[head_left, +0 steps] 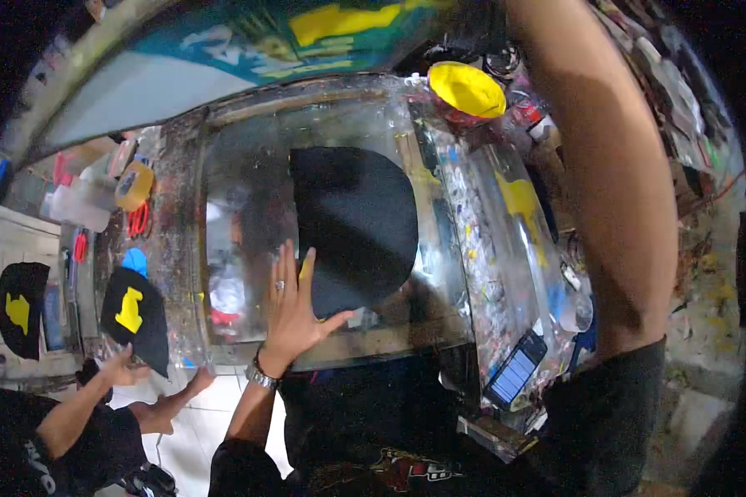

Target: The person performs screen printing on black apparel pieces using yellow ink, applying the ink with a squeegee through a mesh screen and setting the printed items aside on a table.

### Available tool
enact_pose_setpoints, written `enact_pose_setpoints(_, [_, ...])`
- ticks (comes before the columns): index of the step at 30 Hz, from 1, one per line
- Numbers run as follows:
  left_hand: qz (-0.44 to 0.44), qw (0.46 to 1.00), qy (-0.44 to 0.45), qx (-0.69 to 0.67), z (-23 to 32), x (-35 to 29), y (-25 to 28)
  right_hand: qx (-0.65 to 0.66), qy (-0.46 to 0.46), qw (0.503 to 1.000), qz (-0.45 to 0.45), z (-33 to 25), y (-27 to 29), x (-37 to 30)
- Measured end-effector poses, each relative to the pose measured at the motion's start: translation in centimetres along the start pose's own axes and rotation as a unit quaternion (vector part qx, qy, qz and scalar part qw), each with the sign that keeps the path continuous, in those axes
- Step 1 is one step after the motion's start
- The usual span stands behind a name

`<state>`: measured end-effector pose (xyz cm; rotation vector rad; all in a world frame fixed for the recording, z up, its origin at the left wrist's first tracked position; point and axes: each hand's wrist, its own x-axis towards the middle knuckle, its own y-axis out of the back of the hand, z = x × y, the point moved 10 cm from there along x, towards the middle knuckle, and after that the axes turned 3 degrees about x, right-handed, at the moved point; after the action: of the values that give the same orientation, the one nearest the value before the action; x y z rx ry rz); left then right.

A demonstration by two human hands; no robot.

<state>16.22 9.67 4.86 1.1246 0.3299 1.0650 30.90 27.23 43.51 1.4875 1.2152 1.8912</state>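
Note:
A black D-shaped panel, apparently fabric (356,219), lies flat on a glass-topped work surface (249,178). My left hand (294,319) rests with fingers spread at the panel's near left corner. Its index finger and thumb reach the panel's edge, and yellow paint marks them. A ring and a metal wristwatch show on this hand. My right arm (613,166) stretches up along the right side, its hand beyond the upper edge of the view. Over the far side stands a tilted screen (249,79) with yellow and green areas.
A yellow-coated bowl (467,89) stands at the far right corner. Paint-stained ledges run along the right, with a phone (516,370) near me. At left are a tape roll (134,185) and another person's hands beside a black panel (151,331) with a yellow print.

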Motion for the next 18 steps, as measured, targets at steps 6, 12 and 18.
enact_pose_setpoints(6, [0.294, 0.836, 0.142, -0.440, -2.6, 1.0, 11.7, 0.015, -0.023, 0.990, 0.139, -5.7, -1.3, -15.5])
enact_pose_setpoints(12, [0.180, 0.769, 0.363, -0.494, -8.3, -8.5, 3.5, 0.110, -0.063, 0.978, -0.168, -8.7, -15.7, -25.6])
enact_pose_setpoints(18, [0.137, 0.754, 0.410, -0.495, -9.7, -10.6, -1.8, 0.166, -0.031, 0.957, -0.237, -10.6, -19.5, -30.5])
